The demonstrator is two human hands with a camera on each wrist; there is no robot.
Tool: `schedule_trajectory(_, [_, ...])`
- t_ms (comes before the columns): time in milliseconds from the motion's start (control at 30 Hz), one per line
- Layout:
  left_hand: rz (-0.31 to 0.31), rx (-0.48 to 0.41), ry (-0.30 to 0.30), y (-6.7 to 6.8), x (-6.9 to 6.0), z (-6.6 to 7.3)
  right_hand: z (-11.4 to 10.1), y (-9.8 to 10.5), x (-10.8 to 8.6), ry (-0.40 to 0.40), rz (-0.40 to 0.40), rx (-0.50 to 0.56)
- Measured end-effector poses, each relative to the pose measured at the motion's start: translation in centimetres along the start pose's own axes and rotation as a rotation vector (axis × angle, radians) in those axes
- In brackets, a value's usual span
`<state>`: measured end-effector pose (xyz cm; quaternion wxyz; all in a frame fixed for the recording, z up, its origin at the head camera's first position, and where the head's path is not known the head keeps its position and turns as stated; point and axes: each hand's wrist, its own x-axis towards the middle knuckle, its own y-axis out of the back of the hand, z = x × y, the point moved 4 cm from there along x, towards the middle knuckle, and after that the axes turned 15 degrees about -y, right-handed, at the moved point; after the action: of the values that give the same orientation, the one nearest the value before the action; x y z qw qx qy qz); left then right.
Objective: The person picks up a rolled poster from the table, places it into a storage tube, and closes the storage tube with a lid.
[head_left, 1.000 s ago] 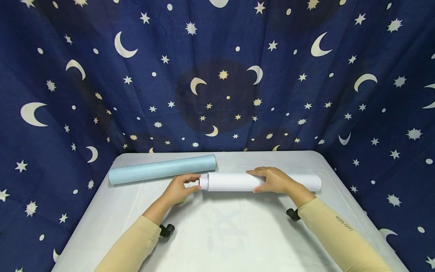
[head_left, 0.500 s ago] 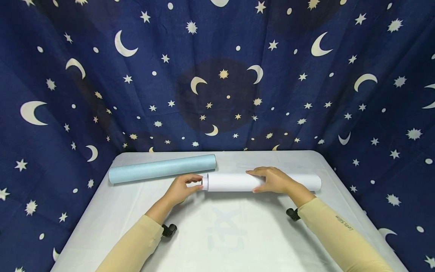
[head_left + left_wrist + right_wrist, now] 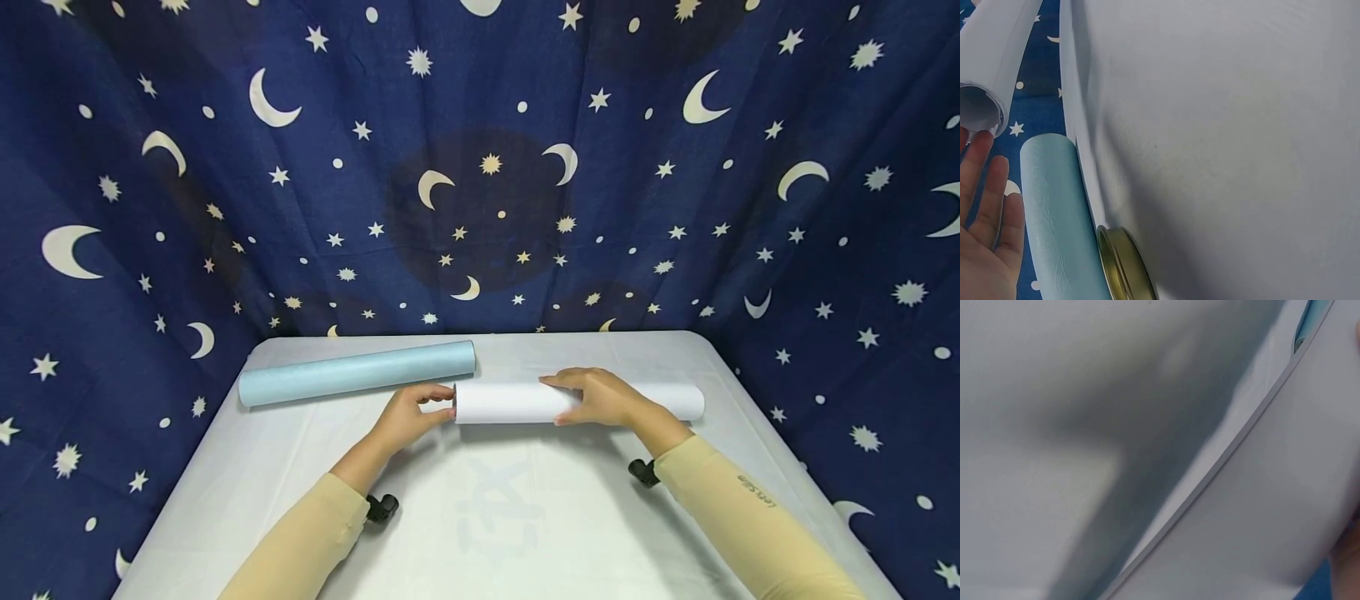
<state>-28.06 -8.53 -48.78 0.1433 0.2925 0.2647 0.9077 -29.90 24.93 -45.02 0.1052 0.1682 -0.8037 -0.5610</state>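
Note:
A white paper roll (image 3: 502,402) lies crosswise on the table. My right hand (image 3: 596,398) grips it from above, thumb on the near side and fingers over the far side. At the roll's left end is my left hand (image 3: 408,415), thumb and fingertips touching the end rim. In the left wrist view, the left hand's fingers (image 3: 985,212) reach fairly straight up to the hollow end of the white roll (image 3: 1000,56). Only white paper (image 3: 1260,487) and a bit of the right hand (image 3: 1347,562) show in the right wrist view.
Behind the left hand a light blue roll (image 3: 360,372) lies slanted on the white-covered table (image 3: 570,517). Close to it in the left wrist view is a gold-coloured ring-shaped thing (image 3: 1124,265). A blue star-and-moon curtain (image 3: 480,208) hangs behind and at both sides.
The inner white roll sticking out at the left end has slid right, into the outer one, and no longer shows. My left hand has moved right with it; my right hand stays put.

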Motion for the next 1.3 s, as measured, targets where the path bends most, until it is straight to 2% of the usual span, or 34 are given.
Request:
schedule_trajectory(200, [-0.014, 0.005, 0.024, -0.2, 0.1, -0.1, -0.1, -0.1, 0.0, 0.014, 0.007, -0.003])
schedule_trajectory(700, [-0.035, 0.009, 0.004, -0.2, -0.1, 0.1, -0.1, 0.0, -0.2, 0.016, 0.008, -0.009])
schedule_trajectory(833, [-0.042, 0.025, 0.029, 0.5, -0.6, -0.2, 0.0, 0.2, -0.2, 0.017, 0.008, -0.012])
schedule_trajectory(1067, [-0.035, 0.076, 0.073, 2.4, -1.6, -1.0, 0.2, 0.4, -0.3, 0.015, 0.008, -0.007])
schedule_trajectory(1300, [-0.064, 0.126, 0.102, 4.2, -2.6, -1.8, 0.5, 0.3, -0.4, 0.014, 0.007, -0.01])
